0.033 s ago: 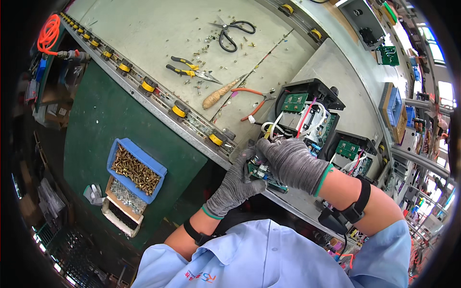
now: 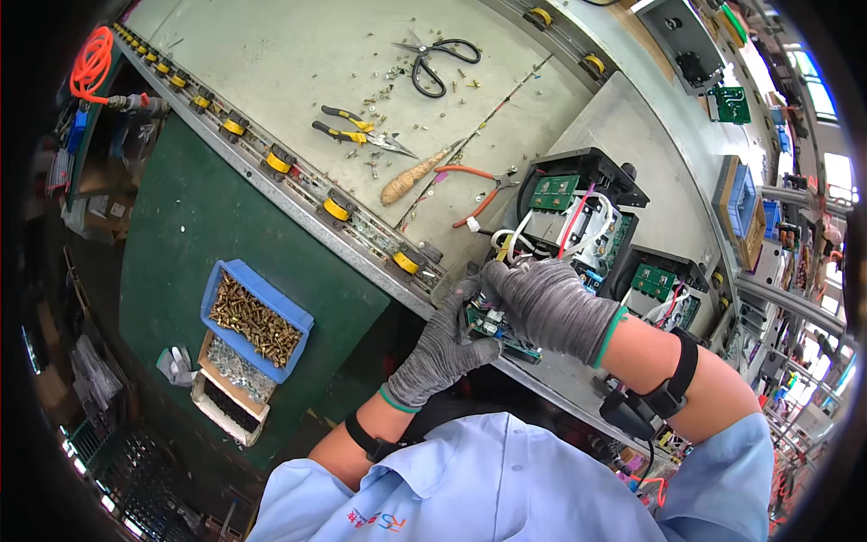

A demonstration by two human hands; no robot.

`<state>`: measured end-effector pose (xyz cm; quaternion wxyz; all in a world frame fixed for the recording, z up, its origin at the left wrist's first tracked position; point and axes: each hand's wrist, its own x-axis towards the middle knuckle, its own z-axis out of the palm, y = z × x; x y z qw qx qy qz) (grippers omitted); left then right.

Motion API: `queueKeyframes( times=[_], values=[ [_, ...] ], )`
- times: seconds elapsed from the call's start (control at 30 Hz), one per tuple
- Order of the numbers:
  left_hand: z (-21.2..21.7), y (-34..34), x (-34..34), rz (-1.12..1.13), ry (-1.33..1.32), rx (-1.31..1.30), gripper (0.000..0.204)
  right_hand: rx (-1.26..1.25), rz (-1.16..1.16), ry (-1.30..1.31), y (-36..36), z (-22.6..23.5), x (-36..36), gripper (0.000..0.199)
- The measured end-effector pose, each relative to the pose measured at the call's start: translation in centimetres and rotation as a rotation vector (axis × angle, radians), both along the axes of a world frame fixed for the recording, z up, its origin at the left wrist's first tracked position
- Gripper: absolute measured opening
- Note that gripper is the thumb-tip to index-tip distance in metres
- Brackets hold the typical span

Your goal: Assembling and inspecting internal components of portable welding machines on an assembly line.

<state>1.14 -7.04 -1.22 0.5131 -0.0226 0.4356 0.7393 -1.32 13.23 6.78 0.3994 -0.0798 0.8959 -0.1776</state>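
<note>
At the bench edge, my left hand (image 2: 440, 348) and right hand (image 2: 542, 303) remain clamped together on the green circuit board (image 2: 492, 327); nothing has shifted, so fitting continues beside the open black housing (image 2: 578, 212).

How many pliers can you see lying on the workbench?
2. The yellow-handled pliers lie mid-bench below the black scissors. The orange-handled pliers lie beside the open black box. Others may be hidden.
</note>
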Motion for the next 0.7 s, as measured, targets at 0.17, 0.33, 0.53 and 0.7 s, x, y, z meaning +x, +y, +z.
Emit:
queueKeyframes(
  times=[0.17,0.33,0.53,0.7],
  values=[
    [0.1,0.1,-0.1,-0.013,0.063,-0.001,0.092,-0.09,0.027,0.044,1.0,-0.9,0.2,0.031],
    [0.3,0.0,0.0,-0.017,0.051,-0.015,0.087,-0.114,0.034,0.049,1.2,-1.1,0.2,0.031],
    [0.5,0.7,0.1,0.071,0.03,0.06,0.086,-0.093,0.013,0.094,1.0,-1.0,0.7,0.019],
    [0.4,1.0,0.4,0.082,-0.013,-0.013,0.086,-0.077,-0.025,0.109,0.6,-1.4,1.3,0.019]
  ],
)
